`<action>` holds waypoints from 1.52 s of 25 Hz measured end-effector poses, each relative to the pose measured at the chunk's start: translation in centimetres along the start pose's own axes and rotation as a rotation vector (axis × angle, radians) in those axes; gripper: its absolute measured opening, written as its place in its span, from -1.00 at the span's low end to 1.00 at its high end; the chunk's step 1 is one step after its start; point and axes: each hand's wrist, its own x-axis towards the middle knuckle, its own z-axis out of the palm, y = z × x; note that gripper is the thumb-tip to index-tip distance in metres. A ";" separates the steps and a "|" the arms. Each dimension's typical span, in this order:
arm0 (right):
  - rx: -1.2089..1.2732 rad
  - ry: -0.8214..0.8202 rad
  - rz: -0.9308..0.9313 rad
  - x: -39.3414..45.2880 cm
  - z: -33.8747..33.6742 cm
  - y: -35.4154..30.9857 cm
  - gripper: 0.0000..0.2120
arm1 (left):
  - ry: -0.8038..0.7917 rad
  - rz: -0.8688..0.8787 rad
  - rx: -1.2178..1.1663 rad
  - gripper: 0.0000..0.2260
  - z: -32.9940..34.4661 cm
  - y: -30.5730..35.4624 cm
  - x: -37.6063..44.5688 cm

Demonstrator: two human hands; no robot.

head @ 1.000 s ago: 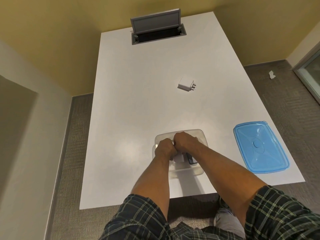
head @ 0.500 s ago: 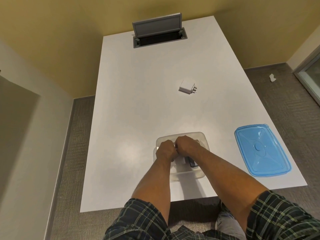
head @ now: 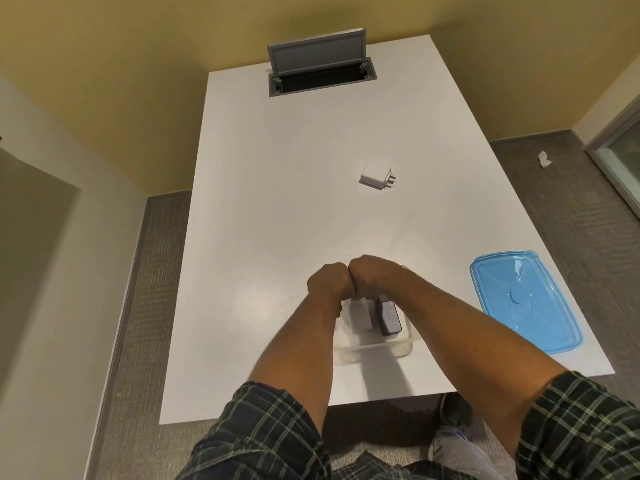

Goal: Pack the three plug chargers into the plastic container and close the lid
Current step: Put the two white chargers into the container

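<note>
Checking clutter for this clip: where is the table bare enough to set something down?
Bare: the wide stretch between the cable box and white charger, and the table's left side. Crowded: the near edge, with both hands over the container, lid beside.

Two bare forearms reaching out from plaid sleeves over a white desk. Left hand and right hand curled, knuckles touching, above the far end of a clear plastic container near the desk's front edge. Inside the container, side by side: a white charger and a dark charger. Farther back on the desk, well apart: a third white plug charger, prongs pointing right. At the right edge, a blue lid lying flat. At the far end, an open cable hatch.
</note>
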 end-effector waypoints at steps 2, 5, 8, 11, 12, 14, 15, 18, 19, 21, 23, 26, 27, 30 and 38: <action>0.090 -0.066 -0.030 -0.1 -1.6 0.3 -0.96 | -0.136 0.010 -0.051 -0.91 -1.9 0.5 0.1; 0.218 -0.112 -0.078 -0.5 -4.0 0.8 -0.92 | -0.257 0.055 -0.092 -0.92 -4.3 0.8 0.0; 0.283 -0.089 -0.090 -0.4 -6.1 1.4 -0.94 | -0.207 0.082 -0.125 -0.89 -6.3 1.1 0.1; 0.314 0.098 -0.078 0.3 -7.1 2.5 -0.98 | -0.005 0.141 -0.190 -0.83 -7.5 0.9 1.0; 0.320 0.181 -0.054 0.6 -7.2 2.9 -0.96 | 0.075 0.169 -0.210 -0.82 -7.7 0.7 1.3; 0.329 0.332 0.021 1.4 -7.2 3.7 -0.96 | 0.209 0.208 -0.235 -0.82 -7.7 0.4 2.1; 0.324 0.394 0.059 1.9 -7.0 4.2 -0.97 | 0.261 0.219 -0.236 -0.81 -7.5 0.4 2.4; 0.312 0.492 0.151 3.5 -6.3 5.8 -0.69 | 0.361 0.261 -0.211 -0.74 -7.1 0.9 3.5; 0.318 0.503 0.156 4.0 -6.1 6.3 -0.59 | 0.372 0.275 -0.187 -0.68 -7.0 1.2 4.0; 0.308 0.515 0.154 4.8 -5.8 6.9 -0.47 | 0.360 0.304 -0.127 -0.58 -6.8 1.8 5.0; 0.277 0.513 0.160 5.7 -5.8 7.5 -0.45 | 0.328 0.331 -0.067 -0.49 -6.4 2.6 6.0; 0.254 0.512 0.164 7.0 -6.2 8.3 -0.41 | 0.292 0.360 -0.028 -0.38 -6.2 3.5 7.4; 0.251 0.523 0.167 7.4 -6.3 8.6 -0.39 | 0.284 0.374 -0.016 -0.35 -6.2 3.8 7.9; 0.245 0.561 0.178 8.7 -6.8 9.4 -0.40 | 0.245 0.394 0.026 -0.26 -6.1 4.3 9.2; 0.246 0.566 0.181 11.7 -8.4 10.8 -0.42 | 0.165 0.328 0.114 -0.16 -5.6 4.2 11.9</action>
